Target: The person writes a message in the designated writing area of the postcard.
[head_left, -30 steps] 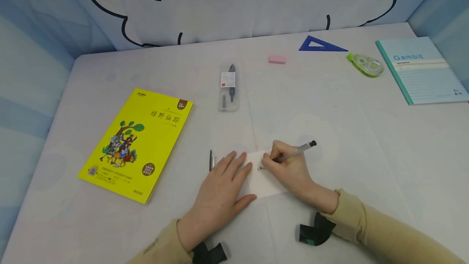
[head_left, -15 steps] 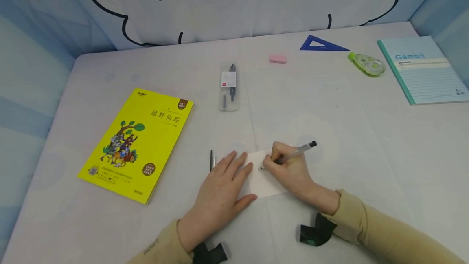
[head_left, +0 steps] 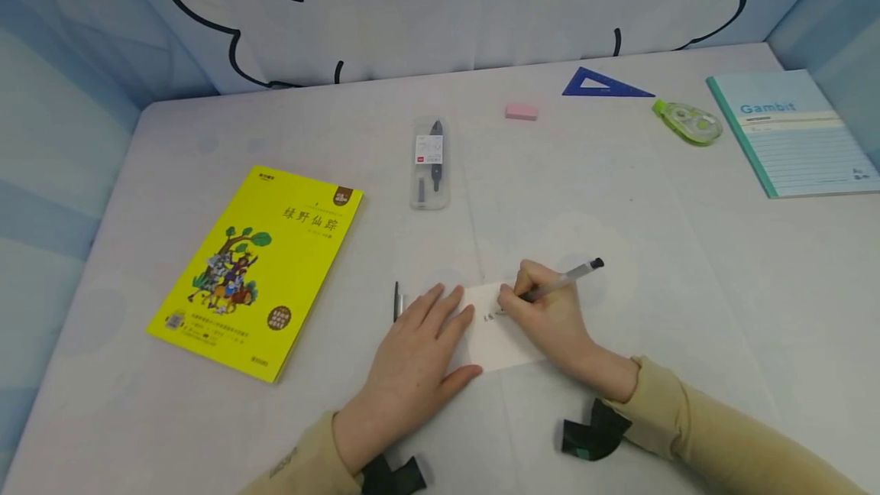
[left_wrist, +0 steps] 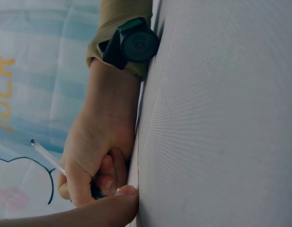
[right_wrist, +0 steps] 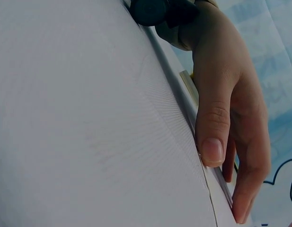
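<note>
Handwriting on a white table
Well in from the table's far edge, the left hand lies with fingers spread and the right hand pinches over the right side of the paper, which seems best pressed firmly along its left edge; the clear-barrelled pen, gripped low toward its hidden tip, probably wants light pressure, spaced evenly off the small dark marks.

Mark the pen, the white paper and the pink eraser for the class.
Pen (head_left: 576,274): head view, on its barrel.
White paper (head_left: 498,346): head view, on a bare patch below the writing.
Pink eraser (head_left: 522,111): head view, on the middle of its top.
</note>
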The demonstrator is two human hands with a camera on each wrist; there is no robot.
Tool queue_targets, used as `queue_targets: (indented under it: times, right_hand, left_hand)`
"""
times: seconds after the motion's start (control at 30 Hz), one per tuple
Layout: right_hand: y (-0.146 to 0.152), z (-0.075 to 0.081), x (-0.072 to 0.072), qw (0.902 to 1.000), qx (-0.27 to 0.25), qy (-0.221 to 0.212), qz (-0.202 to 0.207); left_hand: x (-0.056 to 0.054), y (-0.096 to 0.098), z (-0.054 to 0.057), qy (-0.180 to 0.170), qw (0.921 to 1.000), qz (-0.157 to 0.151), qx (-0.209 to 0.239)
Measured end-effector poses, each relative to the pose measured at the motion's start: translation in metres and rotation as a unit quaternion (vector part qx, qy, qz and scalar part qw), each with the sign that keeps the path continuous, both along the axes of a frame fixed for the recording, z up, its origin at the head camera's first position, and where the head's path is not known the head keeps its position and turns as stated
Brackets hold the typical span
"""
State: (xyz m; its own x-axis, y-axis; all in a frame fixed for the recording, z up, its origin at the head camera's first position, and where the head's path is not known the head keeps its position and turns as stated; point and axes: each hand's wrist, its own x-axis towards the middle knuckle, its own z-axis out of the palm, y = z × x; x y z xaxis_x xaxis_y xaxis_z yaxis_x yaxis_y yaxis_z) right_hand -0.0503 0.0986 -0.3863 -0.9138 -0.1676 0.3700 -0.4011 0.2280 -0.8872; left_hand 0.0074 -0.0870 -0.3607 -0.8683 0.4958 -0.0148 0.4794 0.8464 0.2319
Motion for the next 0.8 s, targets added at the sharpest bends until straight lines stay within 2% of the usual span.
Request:
queue_targets:
  times: [0.13,0.4,0.8]
  right_hand:
    - [0.000,0.006,0.000,0.9997,0.006,-0.023,0.003]
    - [-0.008,0.033,0.007,0.9995,0.007,-0.029,0.005]
    - [-0.009,0.033,0.008,0.9999,0.007,-0.009,0.004]
  left_hand:
    - [0.000,0.000,0.000,0.000,1.0000,0.000,-0.001]
    - [0.000,0.000,0.000,0.000,1.0000,0.000,0.004]
    - [0.000,0.000,0.001,-0.005,1.0000,0.000,0.001]
